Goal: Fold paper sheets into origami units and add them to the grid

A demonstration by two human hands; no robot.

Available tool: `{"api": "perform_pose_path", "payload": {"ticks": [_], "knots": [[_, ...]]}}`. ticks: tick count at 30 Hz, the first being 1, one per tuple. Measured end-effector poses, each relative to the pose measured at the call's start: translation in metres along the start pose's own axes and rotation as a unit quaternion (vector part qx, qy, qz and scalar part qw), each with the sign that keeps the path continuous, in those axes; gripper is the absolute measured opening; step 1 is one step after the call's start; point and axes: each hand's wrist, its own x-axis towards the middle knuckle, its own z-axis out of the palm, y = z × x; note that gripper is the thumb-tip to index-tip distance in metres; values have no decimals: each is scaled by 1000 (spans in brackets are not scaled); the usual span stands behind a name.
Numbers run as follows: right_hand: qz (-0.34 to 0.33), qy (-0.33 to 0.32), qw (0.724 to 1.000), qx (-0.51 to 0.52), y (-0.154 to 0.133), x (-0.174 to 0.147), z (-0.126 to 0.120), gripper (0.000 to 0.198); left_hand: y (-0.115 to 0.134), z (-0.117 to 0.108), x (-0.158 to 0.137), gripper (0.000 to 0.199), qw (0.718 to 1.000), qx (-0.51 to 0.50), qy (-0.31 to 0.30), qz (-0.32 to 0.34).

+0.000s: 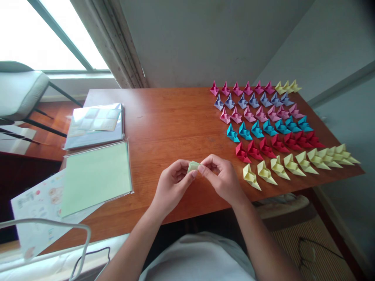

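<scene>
A small piece of folded pale green paper (192,166) is held between my two hands, above the near part of the wooden table. My left hand (175,183) pinches its left side, thumb in front and fingers curled behind. On the other side, my right hand (220,175) grips the right corner between thumb and forefinger. The paper's lower part is partly hidden by my fingertips. Just to the right of my right hand stands the nearest of a row of pale yellow folded paper boats (251,176).
Rows of red (242,153), blue (233,133), pink, purple and magenta paper boats fill the table's right side. At the left lie a pack of light green paper (96,175), a plastic-wrapped pack (95,123) and a printed sheet (41,210). A chair (22,91) stands by the window.
</scene>
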Motion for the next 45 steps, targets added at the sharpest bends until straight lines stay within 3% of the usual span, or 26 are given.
{"api": "perform_pose_path", "payload": {"ticks": [10,20,28,35,45], "knots": [[3,-44,999,4,6,-3,-1,21,-6,-7,0,20,999,-34,34,-9],[5,17,999,35,14,-5,-4,22,-4,-2,0,24,998,-51,37,-10],[19,-3,999,49,16,-5,-2,20,-6,-5,1,19,998,-48,44,-6],[10,-8,1000,24,12,-8,-2,19,-4,-3,3,21,999,-38,7,7],[-28,-29,998,-44,4,-9,0,13,-9,-6,3,18,999,-37,24,5]]}}
